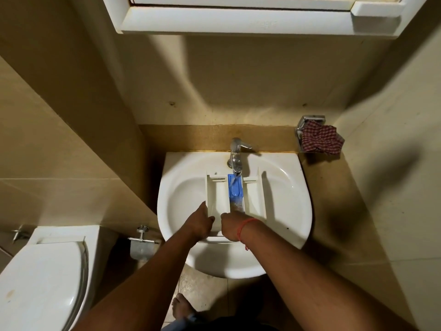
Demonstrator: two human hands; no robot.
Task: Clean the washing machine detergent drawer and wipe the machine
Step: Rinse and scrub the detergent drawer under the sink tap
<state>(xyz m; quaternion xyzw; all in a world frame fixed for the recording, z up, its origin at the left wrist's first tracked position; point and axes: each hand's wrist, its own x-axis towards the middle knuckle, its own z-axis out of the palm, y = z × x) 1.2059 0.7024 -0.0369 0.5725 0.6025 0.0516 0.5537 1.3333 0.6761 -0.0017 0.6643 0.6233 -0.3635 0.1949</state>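
Observation:
A white detergent drawer (218, 194) with a blue insert (235, 186) lies over the white sink (286, 201), its far end under the chrome tap (235, 156). Water runs from the tap onto the blue insert. My left hand (201, 219) grips the drawer's near left corner. My right hand (230, 224) is at the drawer's near end with its fingers reaching into the middle compartment; how they lie is hidden behind the hand. A red thread circles my right wrist.
A red checked cloth (321, 139) hangs on a metal holder at the right wall. A white toilet (40, 271) stands at the lower left, with a metal paper holder (143, 242) beside the sink. A white cabinet (238, 17) hangs above.

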